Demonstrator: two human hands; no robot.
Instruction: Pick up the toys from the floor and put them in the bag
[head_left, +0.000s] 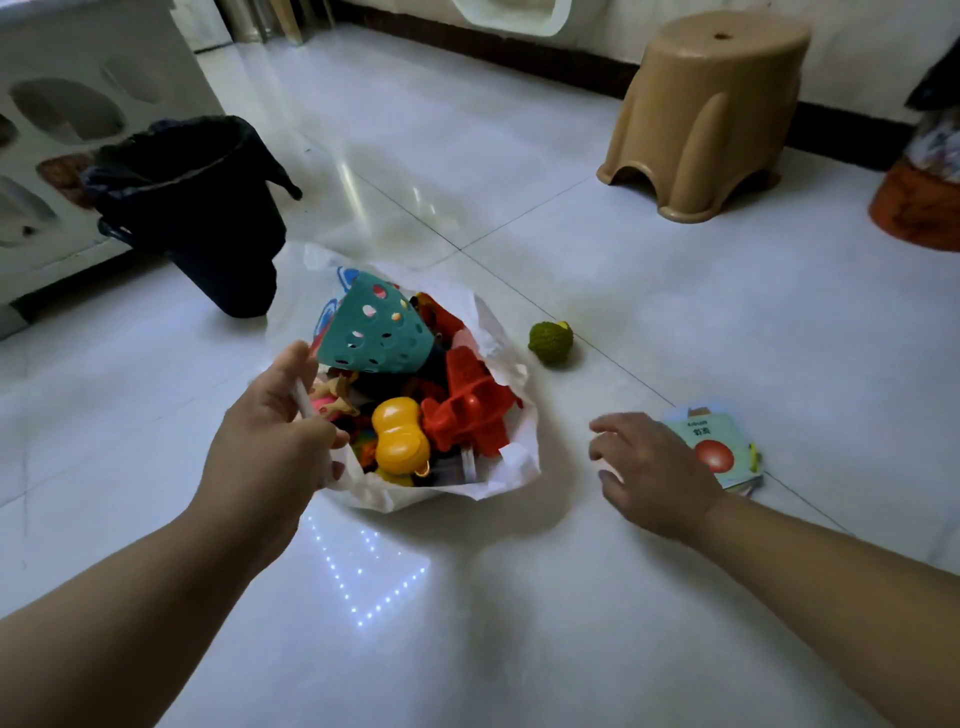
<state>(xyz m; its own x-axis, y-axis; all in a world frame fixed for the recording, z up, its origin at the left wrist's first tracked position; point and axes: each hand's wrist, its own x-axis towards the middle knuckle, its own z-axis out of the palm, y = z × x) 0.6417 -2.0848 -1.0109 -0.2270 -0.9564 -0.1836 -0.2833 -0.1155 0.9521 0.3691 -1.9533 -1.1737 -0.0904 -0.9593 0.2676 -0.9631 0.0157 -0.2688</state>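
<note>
A white plastic bag lies open on the floor, full of toys: a teal perforated cone, a red plastic piece, a yellow peanut-shaped toy. My left hand grips the bag's left rim. My right hand hovers just right of the bag with fingers spread and nothing in it. A small picture book with a red fruit on its cover lies on the floor, partly under that hand. A green bumpy ball rests on the tiles beyond the bag's right side.
A black bin with a liner stands at the back left beside a white cabinet. A tan plastic stool sits at the back right, an orange container at the far right edge. Glossy white tiles spread in front.
</note>
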